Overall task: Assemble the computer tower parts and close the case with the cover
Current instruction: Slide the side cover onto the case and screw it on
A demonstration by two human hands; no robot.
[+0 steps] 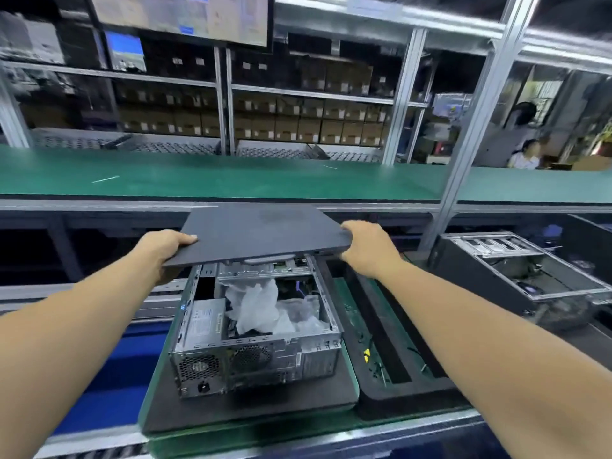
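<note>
1. The left hand [165, 245] gripped the cover [261, 231] at its left edge, thumb on top, fingers curled beneath.
2. The right hand [366, 248] gripped the right edge, fingers wrapped under.
3. The cover hung above the far end of the open case [255, 329], tilted, apart from it.
4. The case lay on a dark pad [265, 405], white plastic [255, 306] inside.

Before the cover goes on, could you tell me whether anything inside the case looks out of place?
Yes: crumpled white plastic wrap lies loose inside the open case, beside the power supply. Both hands hold the cover above the case's far end, so the wrap would probably get shut inside.
</note>
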